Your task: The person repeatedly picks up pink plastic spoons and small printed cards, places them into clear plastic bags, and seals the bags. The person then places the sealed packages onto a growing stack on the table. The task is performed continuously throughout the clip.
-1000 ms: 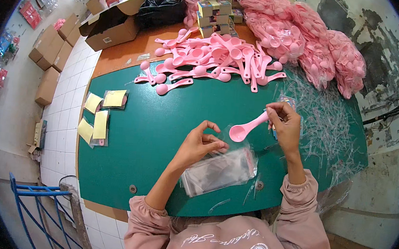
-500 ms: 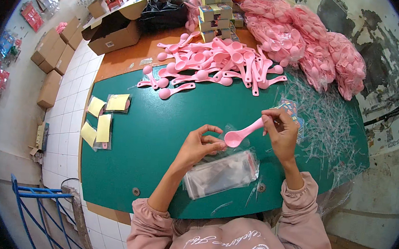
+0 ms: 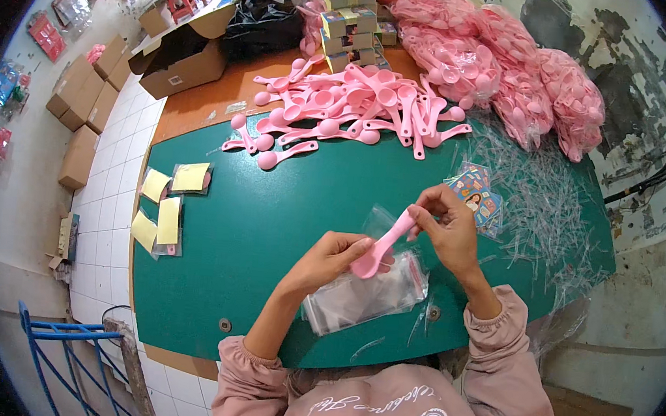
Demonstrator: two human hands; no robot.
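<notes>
Surface (image 3: 268, 226): green, round-edged.
Bags (image 3: 510, 81): clear, stuffed with pink spoons, far right; count unclear.
Loose spoons (image 3: 349, 110): heaped at far edge, too many to count.
Sleeve stack (image 3: 365, 298): clear, under the hands.
Yellow packets (image 3: 166, 209): four, left.
Left hand (image 3: 332, 259): fingers closed at spoon (image 3: 381, 248) bowl.
Right hand (image 3: 446, 226): pinching the handle, with clear sleeve.

Left of the clear plastic bag stack (image 3: 365, 296), bare green tabletop (image 3: 268, 226) lay open; beyond it, loose pink plastic spoons (image 3: 349, 110) blocked passage.
</notes>
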